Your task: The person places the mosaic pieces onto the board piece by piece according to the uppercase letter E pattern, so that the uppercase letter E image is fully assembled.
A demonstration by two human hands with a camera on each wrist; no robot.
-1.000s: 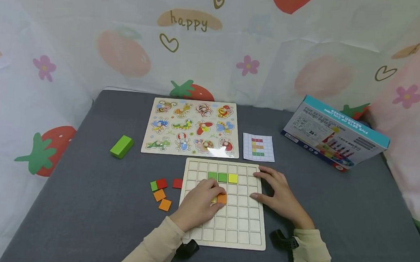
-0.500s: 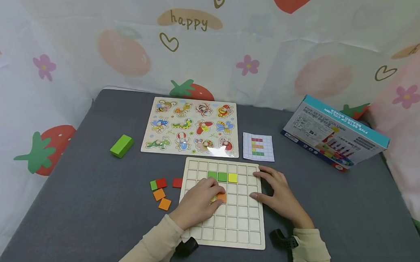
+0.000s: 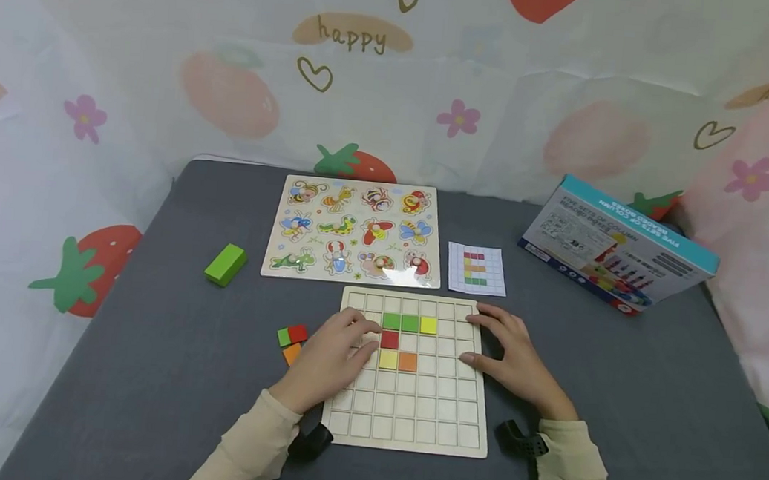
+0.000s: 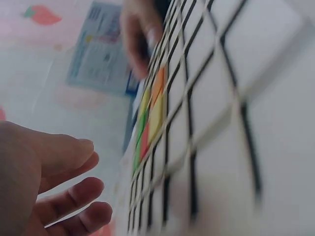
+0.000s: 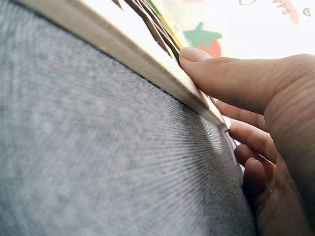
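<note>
In the head view, my left hand (image 3: 331, 355) is over the left edge of the wooden grid board (image 3: 434, 428), fingers loosely bent with nothing between them. Three tiles line up on the board: two green tiles (image 3: 401, 322) and a yellow tile (image 3: 428, 325). Below them lie a red tile (image 3: 389, 340), a pale yellow tile (image 3: 388, 359) and an orange tile (image 3: 408, 361). My right hand (image 3: 510, 357) rests on the board's right edge, thumb and forefinger spread apart. In the right wrist view, its thumb (image 5: 197, 55) lies on the board's rim.
Left of the board lie loose tiles, including a red one (image 3: 297, 333) and an orange one (image 3: 292, 352), partly behind my left hand. A green block (image 3: 225, 264) stands farther left. Behind are an insect puzzle (image 3: 355, 274), a pattern card (image 3: 497, 274) and a box (image 3: 614, 249).
My left hand has moved left from the middle of the board, uncovering a red tile and a pale yellow tile. It now hides some loose tiles. My right hand has stayed put.
</note>
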